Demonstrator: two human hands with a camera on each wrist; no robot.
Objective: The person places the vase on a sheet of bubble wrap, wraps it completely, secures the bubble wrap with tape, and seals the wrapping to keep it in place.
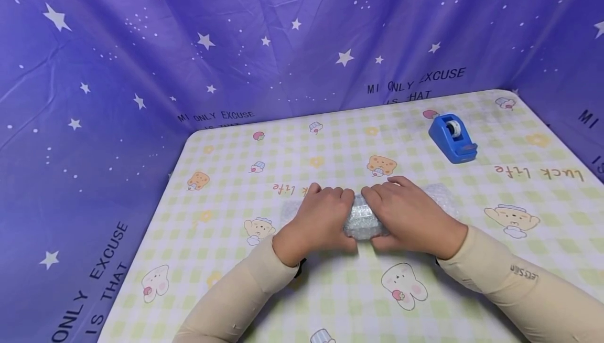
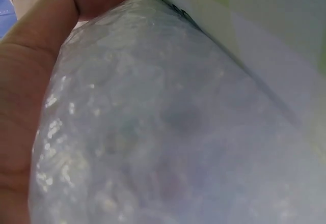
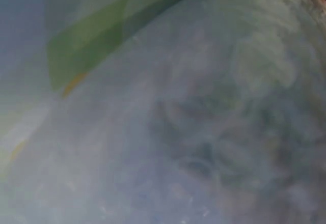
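Observation:
A roll of clear bubble wrap (image 1: 362, 221) lies on the table in the middle of the head view. My left hand (image 1: 325, 217) grips it from the left, fingers over the far side and thumb at the near side. From the right my right hand (image 1: 408, 214) holds it the same way, the two hands close together. Flat ends of the wrap stick out past both hands. In the left wrist view the bubble wrap (image 2: 153, 112) fills most of the picture beside the left hand (image 2: 30, 81). The right wrist view shows blurred bubble wrap (image 3: 204, 122) close up. Whatever the wrap encloses cannot be made out.
A blue tape dispenser (image 1: 454, 138) with a roll of tape stands at the back right. The table (image 1: 189, 259) has a green checked cloth with cartoon prints. Purple star-printed curtains (image 1: 283, 44) hang behind and at both sides.

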